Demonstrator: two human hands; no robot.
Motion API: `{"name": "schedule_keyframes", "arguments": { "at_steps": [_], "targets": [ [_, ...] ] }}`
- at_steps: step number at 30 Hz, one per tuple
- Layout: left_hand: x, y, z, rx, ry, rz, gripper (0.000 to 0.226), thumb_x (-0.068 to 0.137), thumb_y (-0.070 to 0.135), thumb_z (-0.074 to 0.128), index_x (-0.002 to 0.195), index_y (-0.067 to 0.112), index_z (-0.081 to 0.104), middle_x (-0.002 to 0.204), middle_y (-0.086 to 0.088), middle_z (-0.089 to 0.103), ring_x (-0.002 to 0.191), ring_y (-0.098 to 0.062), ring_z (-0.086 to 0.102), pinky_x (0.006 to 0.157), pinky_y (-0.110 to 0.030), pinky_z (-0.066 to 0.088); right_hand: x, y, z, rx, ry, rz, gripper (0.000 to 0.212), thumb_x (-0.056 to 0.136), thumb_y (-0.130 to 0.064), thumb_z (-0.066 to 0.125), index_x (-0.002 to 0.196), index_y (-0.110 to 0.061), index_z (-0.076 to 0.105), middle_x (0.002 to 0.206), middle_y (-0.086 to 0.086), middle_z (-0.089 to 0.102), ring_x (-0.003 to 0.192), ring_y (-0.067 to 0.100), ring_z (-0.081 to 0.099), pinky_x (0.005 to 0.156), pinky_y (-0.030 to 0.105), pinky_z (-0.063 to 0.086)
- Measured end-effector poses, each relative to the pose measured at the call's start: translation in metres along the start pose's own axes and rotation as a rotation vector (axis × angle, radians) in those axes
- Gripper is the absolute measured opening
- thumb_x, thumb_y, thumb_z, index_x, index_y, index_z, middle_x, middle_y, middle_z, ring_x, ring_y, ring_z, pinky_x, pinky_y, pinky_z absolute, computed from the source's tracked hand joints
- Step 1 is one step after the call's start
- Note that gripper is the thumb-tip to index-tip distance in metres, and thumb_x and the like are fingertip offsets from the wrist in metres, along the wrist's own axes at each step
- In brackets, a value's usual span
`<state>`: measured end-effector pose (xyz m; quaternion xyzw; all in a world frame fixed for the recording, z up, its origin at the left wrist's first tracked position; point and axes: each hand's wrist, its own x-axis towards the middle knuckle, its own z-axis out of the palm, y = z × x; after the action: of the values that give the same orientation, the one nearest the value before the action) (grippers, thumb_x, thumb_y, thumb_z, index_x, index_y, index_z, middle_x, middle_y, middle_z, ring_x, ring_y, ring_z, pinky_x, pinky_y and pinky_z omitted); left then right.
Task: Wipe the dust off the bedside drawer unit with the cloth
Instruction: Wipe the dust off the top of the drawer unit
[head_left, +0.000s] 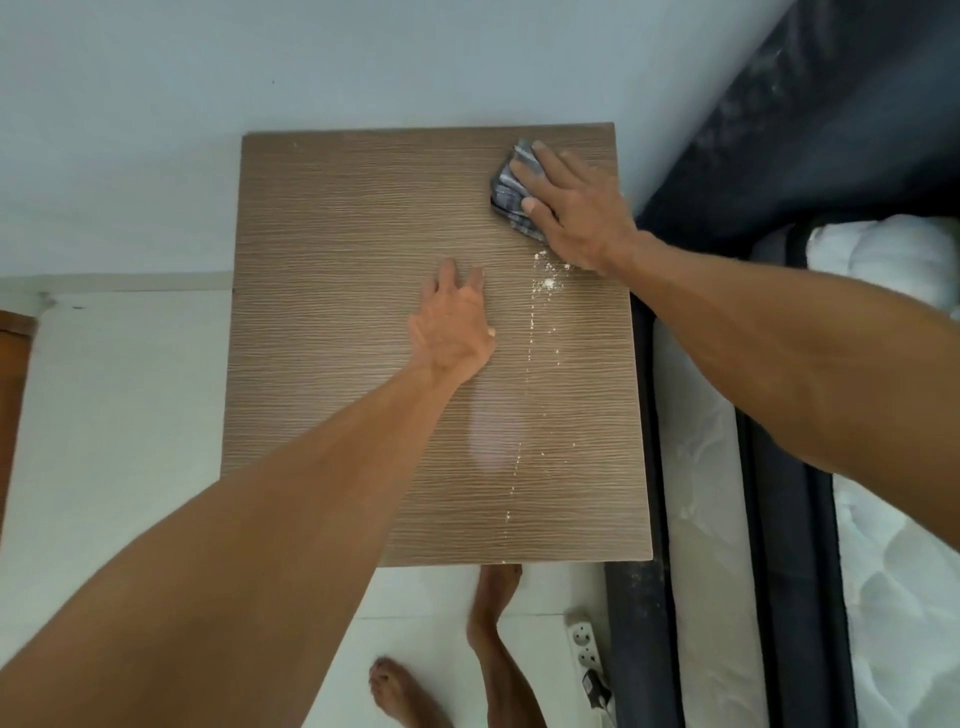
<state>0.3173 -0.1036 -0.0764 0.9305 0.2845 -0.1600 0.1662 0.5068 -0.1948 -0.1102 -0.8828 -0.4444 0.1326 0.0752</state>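
Under right grip (569, 208), cloth (511, 189), crumpled.

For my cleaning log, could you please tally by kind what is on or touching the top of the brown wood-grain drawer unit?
Hands: 2, the left hand flat on the brown wood-grain drawer unit top, the right hand pressing the cloth
Crumpled grey-blue checked cloth: 1
Trail of white dust specks: 1
Total: 4
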Motion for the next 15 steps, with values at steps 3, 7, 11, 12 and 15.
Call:
{"name": "schedule_keyframes", "arguments": {
  "at_steps": [3, 7, 11, 12, 15],
  "targets": [
    [-0.002, -0.002, 0.000, -0.003, -0.002, 0.009, 0.074, 0.086, 0.033, 0.069, 0.149, 0.024, 0.030, 0.159, -0.008, 0.019, 0.142, -0.029, 0.026, 0.099, -0.046, 0.045, -0.030, -0.019, 0.008, -0.052, -0.020, -0.001, 0.052, 0.105, -0.045, 0.017, 0.156, -0.034, 0.014, 0.166, 0.000, 0.008, 0.150, 0.029, 0.012, 0.120, 0.050, 0.015],
    [-0.017, -0.009, 0.004, 0.018, 0.029, 0.024, 0.066, 0.088, 0.032, 0.067, 0.146, 0.022, 0.035, 0.152, -0.007, 0.030, 0.135, -0.027, 0.036, 0.097, -0.042, 0.046, -0.079, -0.044, 0.025, -0.103, -0.032, -0.030, 0.051, 0.105, -0.043, 0.020, 0.156, -0.034, 0.014, 0.165, 0.002, 0.010, 0.149, 0.030, 0.015, 0.118, 0.051, 0.018],
    [-0.046, -0.020, 0.012, -0.006, 0.028, 0.036, 0.058, 0.089, 0.025, 0.066, 0.141, 0.019, 0.040, 0.148, -0.008, 0.033, 0.132, -0.028, 0.039, 0.094, -0.041, 0.047, -0.128, -0.071, 0.040, -0.101, -0.077, -0.035, 0.054, 0.103, -0.048, 0.021, 0.155, -0.035, 0.012, 0.165, 0.002, 0.009, 0.149, 0.030, 0.014, 0.119, 0.052, 0.017],
    [-0.054, -0.023, 0.015, -0.004, 0.032, 0.047, 0.058, 0.088, 0.024, 0.066, 0.140, 0.019, 0.041, 0.147, -0.008, 0.034, 0.130, -0.028, 0.040, 0.093, -0.040, 0.046, -0.141, -0.078, 0.045, -0.104, -0.088, -0.040, 0.056, 0.103, -0.050, 0.021, 0.156, -0.036, 0.012, 0.166, 0.002, 0.009, 0.150, 0.030, 0.014, 0.119, 0.052, 0.016],
    [-0.075, -0.032, 0.024, -0.002, 0.049, 0.080, 0.056, 0.088, 0.019, 0.063, 0.140, 0.020, 0.042, 0.144, -0.009, 0.038, 0.129, -0.029, 0.042, 0.095, -0.039, 0.046, -0.180, -0.101, 0.057, -0.092, -0.110, -0.056, 0.060, 0.100, -0.054, 0.022, 0.156, -0.035, 0.012, 0.166, 0.002, 0.008, 0.150, 0.030, 0.013, 0.119, 0.053, 0.015]
  ]
}}
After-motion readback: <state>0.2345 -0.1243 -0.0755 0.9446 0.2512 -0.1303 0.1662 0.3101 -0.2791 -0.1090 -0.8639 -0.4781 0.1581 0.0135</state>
